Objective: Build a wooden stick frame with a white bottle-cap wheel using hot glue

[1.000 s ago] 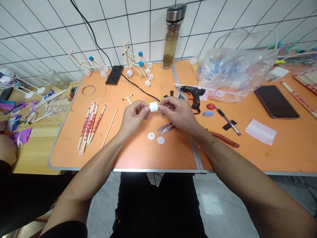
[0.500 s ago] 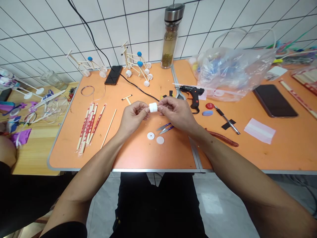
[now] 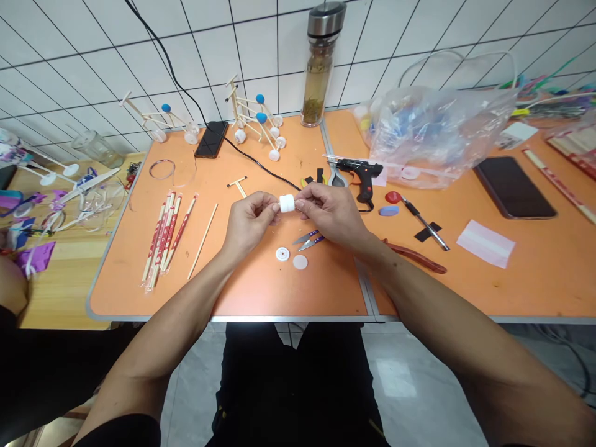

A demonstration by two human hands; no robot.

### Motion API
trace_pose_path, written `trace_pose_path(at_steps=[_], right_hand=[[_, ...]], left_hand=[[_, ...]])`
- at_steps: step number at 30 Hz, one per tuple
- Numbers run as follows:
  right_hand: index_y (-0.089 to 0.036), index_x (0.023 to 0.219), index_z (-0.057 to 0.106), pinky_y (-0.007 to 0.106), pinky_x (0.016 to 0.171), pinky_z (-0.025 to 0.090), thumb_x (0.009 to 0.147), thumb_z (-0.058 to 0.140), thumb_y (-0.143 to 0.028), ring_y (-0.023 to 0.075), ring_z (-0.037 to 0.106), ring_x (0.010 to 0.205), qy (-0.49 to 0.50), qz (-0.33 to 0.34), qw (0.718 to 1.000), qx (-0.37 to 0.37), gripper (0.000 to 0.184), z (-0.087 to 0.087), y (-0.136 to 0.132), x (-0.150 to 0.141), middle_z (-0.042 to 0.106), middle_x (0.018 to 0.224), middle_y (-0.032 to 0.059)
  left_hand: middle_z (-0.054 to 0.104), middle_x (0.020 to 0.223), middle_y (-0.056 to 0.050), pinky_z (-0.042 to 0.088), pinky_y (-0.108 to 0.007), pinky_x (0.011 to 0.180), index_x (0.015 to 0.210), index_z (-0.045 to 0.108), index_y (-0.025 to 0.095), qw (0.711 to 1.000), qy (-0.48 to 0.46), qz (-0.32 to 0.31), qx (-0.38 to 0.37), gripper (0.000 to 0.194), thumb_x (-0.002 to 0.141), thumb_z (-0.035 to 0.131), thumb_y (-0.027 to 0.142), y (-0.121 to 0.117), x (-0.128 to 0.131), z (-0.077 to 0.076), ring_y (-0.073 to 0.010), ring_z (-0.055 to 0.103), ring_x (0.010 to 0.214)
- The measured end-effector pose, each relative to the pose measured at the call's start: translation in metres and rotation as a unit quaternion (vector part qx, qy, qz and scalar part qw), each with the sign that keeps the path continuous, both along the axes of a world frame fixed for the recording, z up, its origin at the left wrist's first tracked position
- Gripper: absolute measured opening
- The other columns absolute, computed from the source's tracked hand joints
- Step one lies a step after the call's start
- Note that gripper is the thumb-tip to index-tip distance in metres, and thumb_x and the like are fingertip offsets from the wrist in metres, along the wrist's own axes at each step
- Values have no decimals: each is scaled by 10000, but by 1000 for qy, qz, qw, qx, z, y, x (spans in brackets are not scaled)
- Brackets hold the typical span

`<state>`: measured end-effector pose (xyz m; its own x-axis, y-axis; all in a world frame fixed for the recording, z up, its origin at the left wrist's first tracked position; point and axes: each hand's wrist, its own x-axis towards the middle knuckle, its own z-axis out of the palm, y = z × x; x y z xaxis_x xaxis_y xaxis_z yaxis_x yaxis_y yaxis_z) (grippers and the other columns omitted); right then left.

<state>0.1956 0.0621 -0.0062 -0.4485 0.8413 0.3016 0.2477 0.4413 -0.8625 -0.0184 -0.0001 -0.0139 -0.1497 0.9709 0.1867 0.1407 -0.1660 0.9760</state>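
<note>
1. White roll (image 3: pixel 287 203) is between our two hands, above the orange table (image 3: pixel 279 298), not resting on it
2. Left hand (image 3: pixel 249 223): thumb and forefinger nearly closed, pinching the roll's left end; other fingers curled
3. Right hand (image 3: pixel 336 214): same near-closed pinch at the right end; fingers hide the exact contact. We read the two-end hold as keeping it level and its middle visible
4. Printed disc (image 3: pixel 282 254) and plain disc (image 3: pixel 300 262) lie flat just below the hands, probably for easy reach. Snips (image 3: pixel 310 241) beside them, blades pointing left, handles partly hidden by our right hand
5. Glue gun (image 3: pixel 366 177) lies beyond the right hand, nozzle left, grip towards us; seems parked for a quick right-hand pick-up
6. Wrapped sticks (image 3: pixel 162 239) sit bunched at left, one bare stick (image 3: pixel 203 242) beside them; likely grouped as stock
7. Blue-topped stick models (image 3: pixel 162 115) (image 3: pixel 258 118) stand near the wall, likely out of our elbows' way
8. Writing: red wrappers carry white marks, too small for us to read. Printed disc has a pattern, no legible text. We can't make out a brand on the glue gun, bottle (image 3: pixel 318 74), small phone (image 3: pixel 212 138) or large phone (image 3: pixel 515 187); both screens are dark
</note>
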Motion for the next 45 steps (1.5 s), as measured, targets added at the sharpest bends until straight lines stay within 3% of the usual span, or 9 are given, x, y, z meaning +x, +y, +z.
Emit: trace_pose_path(at_steps=[8, 16, 24, 33, 41, 45], right_hand=[[-237, 882, 762, 356, 665, 415, 973, 690, -304, 182, 618, 639, -1, -11, 1000, 15, 134, 1, -4, -3, 736, 697, -15], [-238, 1026, 816, 381, 820, 568, 899, 760, -283, 239, 781, 885, 4, -14, 1000, 7, 146, -2, 6, -4, 870, 967, 43], [-244, 995, 797, 384, 763, 540, 958, 732, -330, 224, 746, 784, 0, -23, 1000, 17, 114, 3, 1, -5, 858, 914, 34], [-240, 935, 783, 372, 703, 461, 945, 699, -279, 212, 675, 719, -13, -24, 999, 34, 93, 4, -3, -4, 799, 780, 11], [-246, 915, 774, 373, 695, 463, 936, 698, -276, 213, 675, 704, -21, -17, 999, 34, 85, 2, -1, -2, 781, 747, 4], [-242, 943, 777, 376, 704, 519, 943, 712, -296, 222, 747, 731, 23, -18, 1000, 3, 85, -4, 5, -2, 805, 814, 17]], left_hand=[[755, 721, 6, 558, -260, 671, 903, 774, 214, 999, 25, 17, 25, 171, 976, 845, 352, -1, 1, -7, -131, 688, 657], [778, 718, -15, 606, -249, 652, 886, 766, 205, 1000, -21, 4, 20, 250, 938, 915, 400, 3, -1, 2, -125, 700, 630], [779, 728, -8, 615, -236, 636, 859, 769, 205, 1000, -27, 14, 7, 183, 923, 895, 321, 3, 1, 3, -118, 718, 627], [788, 711, -8, 619, -243, 644, 873, 775, 206, 1000, -27, 2, 8, 214, 899, 897, 380, 1, 4, 0, -127, 745, 629], [780, 696, 6, 586, -237, 635, 865, 773, 209, 1000, -8, 7, 13, 132, 913, 844, 309, 1, 3, -5, -120, 740, 618], [805, 745, -10, 623, -235, 661, 902, 793, 197, 999, -44, -18, -4, 107, 888, 862, 277, 6, 3, -4, -121, 767, 656]])
